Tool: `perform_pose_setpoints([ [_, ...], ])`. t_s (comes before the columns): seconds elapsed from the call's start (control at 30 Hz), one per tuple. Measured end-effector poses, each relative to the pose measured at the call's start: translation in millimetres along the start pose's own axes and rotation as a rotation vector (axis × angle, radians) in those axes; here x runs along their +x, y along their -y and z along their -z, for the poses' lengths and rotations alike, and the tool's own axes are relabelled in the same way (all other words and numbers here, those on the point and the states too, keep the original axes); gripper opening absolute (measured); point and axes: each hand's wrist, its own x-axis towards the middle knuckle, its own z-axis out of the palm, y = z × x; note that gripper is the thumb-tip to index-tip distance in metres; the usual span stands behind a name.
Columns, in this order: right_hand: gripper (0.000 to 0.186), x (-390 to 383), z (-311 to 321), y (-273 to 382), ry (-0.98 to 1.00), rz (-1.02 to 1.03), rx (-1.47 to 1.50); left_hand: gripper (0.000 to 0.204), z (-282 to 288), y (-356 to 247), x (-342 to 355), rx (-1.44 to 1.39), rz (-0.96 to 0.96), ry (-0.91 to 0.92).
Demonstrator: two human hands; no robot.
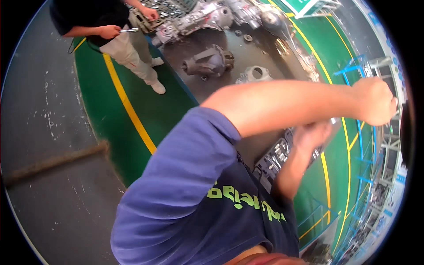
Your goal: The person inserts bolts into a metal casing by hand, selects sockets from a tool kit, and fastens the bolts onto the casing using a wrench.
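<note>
Left hand (375,101), fisted, stretches far rightward. Right hand (312,134) is blurred, grip unclear; the tool case (265,163) lies below.

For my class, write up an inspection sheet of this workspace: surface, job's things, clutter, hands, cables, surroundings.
Surface: dark metal-looking workbench with a blue edge.
Job's things: open tool case holding silver pieces, by the right hand.
Clutter: conical gear housing, long gearbox casing and small metal ring on the workbench.
Hands: left curled into a fist, contents hidden; right blurred, grip unclear.
Cables: none certain; a thin dark strand beside the co-worker may be cord or strap.
Surroundings: green floor with yellow lines; blue metal frames at right; the co-worker holds a silver tool.
</note>
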Motion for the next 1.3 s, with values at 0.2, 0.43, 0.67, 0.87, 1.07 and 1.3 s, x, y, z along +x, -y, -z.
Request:
perform_pose_setpoints([
  [0.2,0.034,98,-73,29,0.29,-0.24,-0.247,0.048,-42,9,-3,0.184,-0.216,0.098],
  [0.43,0.031,115,-56,34,0.119,-0.043,-0.065,0.046,-36,-9,-39,-0.104,-0.128,0.266],
  [0.67,0.025,105,-62,43,-0.091,-0.107,-0.114,0.046,-31,-13,-32,-0.042,-0.313,0.294],
  [0.87,0.014,-18,-103,92,0.208,-0.039,-0.006,0.021,-15,-70,-45,0.294,-0.341,-0.553],
  [1.07,0.008,-75,31,104,-0.082,-0.053,0.168,0.008,-30,-76,-60,-0.3,-0.063,0.18],
  [1.3,0.022,-66,162,126,-0.098,0.088,0.132,0.02,-165,-95,-38,0.396,-0.304,0.233],
])
